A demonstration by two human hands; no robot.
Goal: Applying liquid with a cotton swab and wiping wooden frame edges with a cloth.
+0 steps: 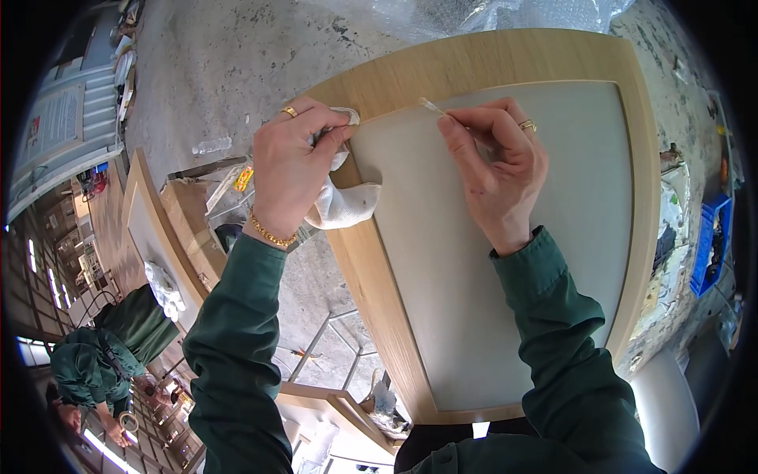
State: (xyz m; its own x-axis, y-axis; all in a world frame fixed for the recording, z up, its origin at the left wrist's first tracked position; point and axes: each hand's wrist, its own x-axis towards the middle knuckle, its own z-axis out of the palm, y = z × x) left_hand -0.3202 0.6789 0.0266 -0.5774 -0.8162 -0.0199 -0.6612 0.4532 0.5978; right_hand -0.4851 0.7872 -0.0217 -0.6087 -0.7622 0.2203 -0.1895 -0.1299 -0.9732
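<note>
A wood-framed panel with a smooth grey centre lies in front of me. My left hand is closed on a white cloth, pressing part of it to the frame near the inner edge at the far left corner. The rest of the cloth droops over the frame's left side. Over the grey surface, my right hand pinches a thin stick with a whitish tip, like a cotton swab. Its tip points at the far inner edge of the frame; whether it touches is unclear.
Bubble wrap lies on the floor beyond the panel. To the left are a cardboard box, another framed panel and a plastic bottle. A co-worker bends at lower left. A blue crate stands right.
</note>
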